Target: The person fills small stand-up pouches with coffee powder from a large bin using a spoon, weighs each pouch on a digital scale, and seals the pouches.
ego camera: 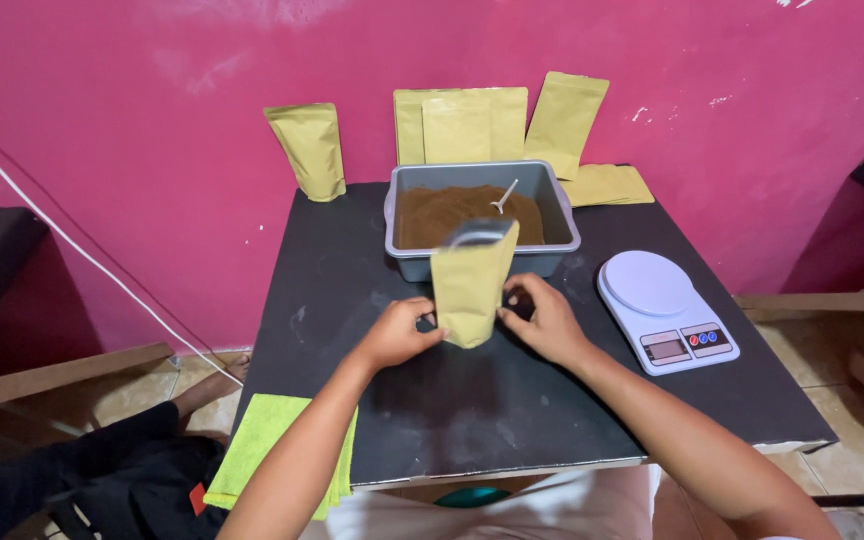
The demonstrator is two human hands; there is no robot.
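A green cloth (257, 440) hangs off the black surface (512, 400). The left hand (399, 333) and right hand (548, 320) each pinch a side of an upright open yellow pouch (472, 285), before a grey tub (482, 215) of brown powder. A white scale (662, 305) sits rightmost.

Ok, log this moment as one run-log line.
left hand: holds pouch side | right hand: holds other side | yellow pouch: upright, open | grey tub: brown powder, spoon | scale: bare
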